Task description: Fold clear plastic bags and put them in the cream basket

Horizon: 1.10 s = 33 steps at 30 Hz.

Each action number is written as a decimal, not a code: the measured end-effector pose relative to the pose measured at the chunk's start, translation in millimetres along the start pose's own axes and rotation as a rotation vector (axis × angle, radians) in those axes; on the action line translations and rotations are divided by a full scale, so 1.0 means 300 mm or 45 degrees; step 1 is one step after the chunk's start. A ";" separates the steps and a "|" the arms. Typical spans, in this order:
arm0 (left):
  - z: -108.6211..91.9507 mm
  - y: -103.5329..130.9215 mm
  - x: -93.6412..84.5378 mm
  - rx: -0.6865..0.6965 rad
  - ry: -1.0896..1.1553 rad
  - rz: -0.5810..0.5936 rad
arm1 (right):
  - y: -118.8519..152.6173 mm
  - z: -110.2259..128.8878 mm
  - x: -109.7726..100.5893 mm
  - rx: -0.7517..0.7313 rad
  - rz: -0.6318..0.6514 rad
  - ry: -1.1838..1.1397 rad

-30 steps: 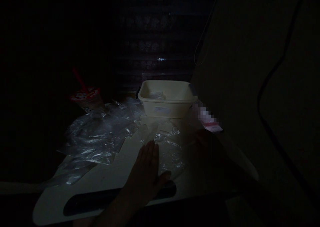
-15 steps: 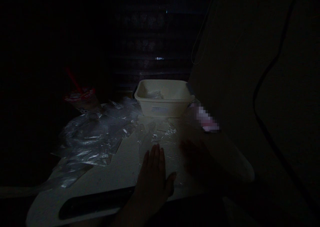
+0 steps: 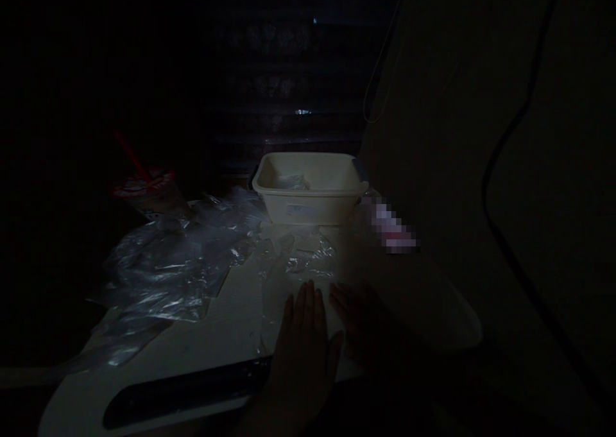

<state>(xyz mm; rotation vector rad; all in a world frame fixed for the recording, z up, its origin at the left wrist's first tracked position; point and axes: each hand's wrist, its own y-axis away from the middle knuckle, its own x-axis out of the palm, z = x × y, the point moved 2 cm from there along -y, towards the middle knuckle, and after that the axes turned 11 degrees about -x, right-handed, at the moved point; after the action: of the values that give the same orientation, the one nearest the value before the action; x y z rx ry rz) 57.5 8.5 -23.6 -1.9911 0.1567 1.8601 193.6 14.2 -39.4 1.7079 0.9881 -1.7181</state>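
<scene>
My left hand [image 3: 305,341] lies flat, fingers stretched forward, on a clear plastic bag [image 3: 276,296] spread over the white table [image 3: 212,334]. Close beside it on the right is my right hand [image 3: 353,312], very dark, with its fingers stretched out toward the left hand over the same bag. Beyond the fingertips the plastic is wrinkled and shiny. A heap of clear plastic bags [image 3: 168,264] covers the left part of the table. Behind the hands stands a cream plastic basin [image 3: 308,209] with some crumpled plastic [image 3: 292,181] inside.
A lidded drink cup [image 3: 156,196] with a red straw stands at the back left. Right of the basin is a blurred-out pinkish item [image 3: 394,228]. A black handle-like strip [image 3: 187,389] runs along the table's front edge. A dark cable [image 3: 500,231] hangs along the right wall.
My left hand has slid slightly right over the plastic. My right hand has moved left, close to it. The whole view has shifted a little.
</scene>
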 end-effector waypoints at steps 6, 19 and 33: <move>0.010 0.008 -0.008 -0.015 0.048 0.044 | 0.053 -0.173 0.007 0.126 0.033 0.056; -0.005 0.033 -0.017 -0.023 0.066 0.055 | -0.028 -0.071 -0.021 -0.157 0.083 -0.125; -0.015 0.063 -0.019 -0.038 0.064 0.005 | -0.100 -0.119 -0.059 -0.239 0.099 -0.219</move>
<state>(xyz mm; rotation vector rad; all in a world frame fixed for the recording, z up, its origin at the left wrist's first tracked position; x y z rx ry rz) 54.6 -11.4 -22.0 -2.0604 0.1476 1.8255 192.9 58.2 -15.7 1.4357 0.9586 -1.6366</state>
